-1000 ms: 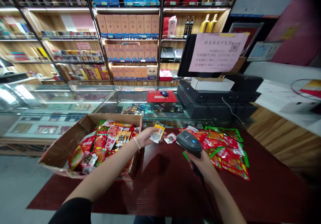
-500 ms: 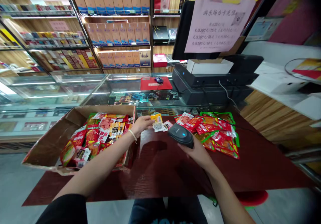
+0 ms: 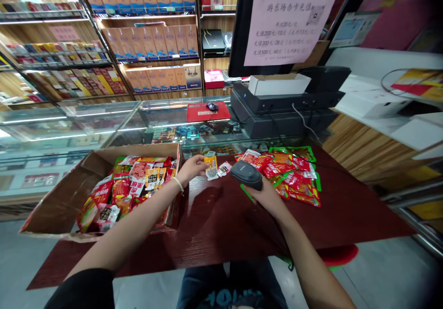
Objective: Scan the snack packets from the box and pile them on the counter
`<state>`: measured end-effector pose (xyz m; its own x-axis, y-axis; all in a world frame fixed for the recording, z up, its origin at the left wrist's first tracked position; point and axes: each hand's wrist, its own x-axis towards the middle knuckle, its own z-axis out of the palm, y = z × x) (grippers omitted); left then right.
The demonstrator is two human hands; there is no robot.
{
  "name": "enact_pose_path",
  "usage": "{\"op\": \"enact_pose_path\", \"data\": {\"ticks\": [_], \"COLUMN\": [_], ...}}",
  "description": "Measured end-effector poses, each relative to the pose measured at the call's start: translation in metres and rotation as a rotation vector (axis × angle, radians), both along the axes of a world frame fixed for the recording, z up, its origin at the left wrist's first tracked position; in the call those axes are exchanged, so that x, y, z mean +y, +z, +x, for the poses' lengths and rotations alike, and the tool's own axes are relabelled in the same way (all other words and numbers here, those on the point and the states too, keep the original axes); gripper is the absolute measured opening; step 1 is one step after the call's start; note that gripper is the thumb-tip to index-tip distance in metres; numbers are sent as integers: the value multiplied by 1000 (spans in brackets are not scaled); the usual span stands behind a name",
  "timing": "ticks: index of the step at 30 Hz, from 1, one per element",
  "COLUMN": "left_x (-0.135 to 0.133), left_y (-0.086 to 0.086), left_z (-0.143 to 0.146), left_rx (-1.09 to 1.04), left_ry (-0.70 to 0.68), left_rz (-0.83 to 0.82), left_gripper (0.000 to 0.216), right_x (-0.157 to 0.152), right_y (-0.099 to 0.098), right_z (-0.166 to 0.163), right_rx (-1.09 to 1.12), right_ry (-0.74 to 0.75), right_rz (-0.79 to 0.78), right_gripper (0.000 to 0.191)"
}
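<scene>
My left hand (image 3: 194, 166) pinches a small clear snack packet with a yellow top (image 3: 211, 168) just right of the cardboard box (image 3: 62, 203). My right hand (image 3: 263, 194) grips a black handheld barcode scanner (image 3: 246, 174), its head close to the packet. A small red-and-white packet (image 3: 224, 168) lies on the dark red table (image 3: 221, 226) between packet and scanner. Red and green snack packets (image 3: 290, 173) are spread on the table beyond my right hand.
The cardboard box holds several red and orange snack packs (image 3: 129, 184). Behind the table stands a glass counter (image 3: 145, 124) with a red mouse pad (image 3: 203, 111), a cash register (image 3: 277, 115) and a monitor bearing a pink paper sign (image 3: 287, 23). Shelves of boxed goods (image 3: 148, 41) line the back wall.
The view has tilted downward, so everything sits higher and farther. My left hand has kept hold of the small packet, and the scanner in my right hand stays pointed at it.
</scene>
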<state>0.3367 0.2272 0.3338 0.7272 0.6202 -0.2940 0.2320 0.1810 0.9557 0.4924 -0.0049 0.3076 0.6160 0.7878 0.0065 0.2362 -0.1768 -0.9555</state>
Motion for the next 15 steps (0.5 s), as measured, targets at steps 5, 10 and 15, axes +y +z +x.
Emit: {"op": "enact_pose_path", "data": {"ticks": [5,10,15], "left_x": [-1,-3,-14], "left_y": [-14,-20,-25], "left_z": [17,62,100], "left_rx": [205,327,310], "left_ry": [-139,-208,-251], "left_rz": [328,815,815], "left_gripper": [13,9,17], "right_x": [-3,-12,-26], "right_y": [1,3,5], "right_z": [16,27,35], "right_rx": [47,132,173], "right_ry": [-74,-135,-183], "right_rz": [-64,-19,32], "right_gripper": [36,39,41]}}
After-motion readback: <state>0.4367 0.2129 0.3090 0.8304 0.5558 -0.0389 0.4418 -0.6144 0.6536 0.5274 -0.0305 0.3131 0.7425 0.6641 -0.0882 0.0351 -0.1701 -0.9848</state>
